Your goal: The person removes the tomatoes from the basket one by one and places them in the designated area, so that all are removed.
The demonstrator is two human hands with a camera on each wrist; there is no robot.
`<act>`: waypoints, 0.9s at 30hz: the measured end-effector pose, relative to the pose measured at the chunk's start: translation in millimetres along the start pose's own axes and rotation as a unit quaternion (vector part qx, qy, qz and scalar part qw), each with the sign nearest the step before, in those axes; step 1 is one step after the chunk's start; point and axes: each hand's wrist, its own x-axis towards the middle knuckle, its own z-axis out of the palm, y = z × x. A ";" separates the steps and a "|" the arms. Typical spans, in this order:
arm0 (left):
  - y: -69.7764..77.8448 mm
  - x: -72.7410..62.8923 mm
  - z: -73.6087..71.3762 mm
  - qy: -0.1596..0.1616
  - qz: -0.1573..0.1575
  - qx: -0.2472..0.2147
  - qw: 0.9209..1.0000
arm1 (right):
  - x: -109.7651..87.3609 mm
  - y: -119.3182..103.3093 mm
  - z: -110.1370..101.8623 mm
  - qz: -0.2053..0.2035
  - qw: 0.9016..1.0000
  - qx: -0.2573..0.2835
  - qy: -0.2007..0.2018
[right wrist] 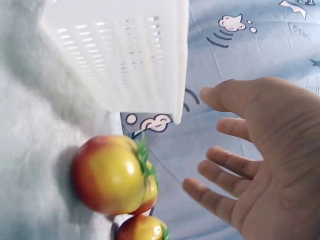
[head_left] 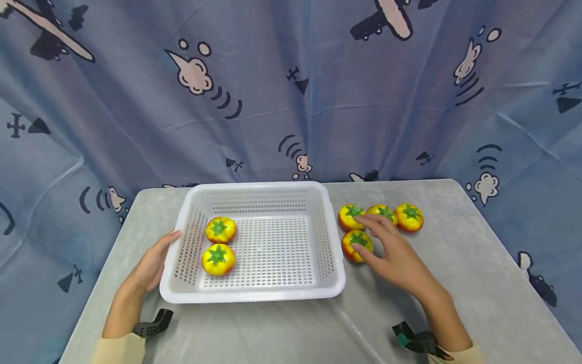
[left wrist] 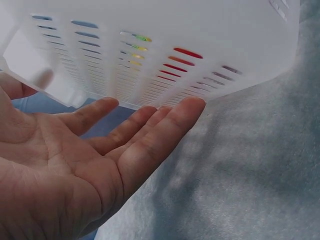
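A white plastic basket (head_left: 326, 253) stands on the table, with two yellow-red toy tomatoes (head_left: 221, 230) at its left inside. My left hand (head_left: 153, 263) is at its left rim. In the left wrist view the thumb lies along the rim, while the nearly straight fingers (left wrist: 165, 125) reach under it to the slotted wall. Several more tomatoes (head_left: 357, 246) sit right of the basket. Above them hovers my right hand (head_left: 397, 253), thumb and fingers spread, holding nothing. The right wrist view shows this hand (right wrist: 270, 170) apart from the nearest tomato (right wrist: 110, 175).
The grey table (head_left: 291, 333) ends at a rounded far edge. Behind it hangs a blue curtain (head_left: 273, 101) with a printed pattern. A dark band (head_left: 154, 323) is on the left wrist, another (head_left: 420, 341) on the right.
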 end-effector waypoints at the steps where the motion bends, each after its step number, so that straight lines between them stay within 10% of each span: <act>1: 0.6 0.9 -0.2 -0.004 0.002 0.000 1.000 | 0.5 -1.9 -1.0 -0.006 1.000 0.000 0.008; 27: -0.4 1.7 0.3 0.001 -0.002 0.001 1.000 | 39.4 -57.4 2.0 -0.062 0.996 0.046 -0.040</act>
